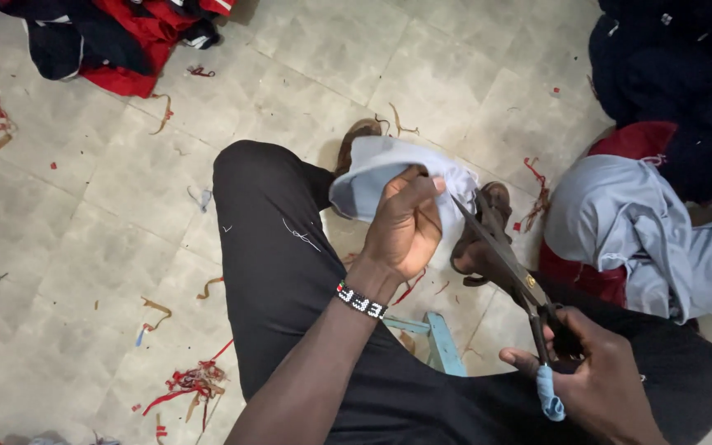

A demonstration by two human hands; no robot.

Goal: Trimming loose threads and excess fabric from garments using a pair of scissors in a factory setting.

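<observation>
My left hand [405,224] grips a piece of light blue fabric [372,177], bunched above my knee. A beaded bracelet [361,301] circles that wrist. My right hand [599,375] holds a pair of dark scissors [508,264] by the handles. The blades point up and left, their tips touching the fabric's right edge beside my left fingers. A scrap of blue cloth is wrapped on one handle loop.
I sit in black trousers [278,255] over a tiled floor [92,214] strewn with red and tan thread scraps [195,383]. Light blue garments [644,231] lie at the right over red cloth. Dark and red clothing [117,37] is heaped top left; dark cloth top right.
</observation>
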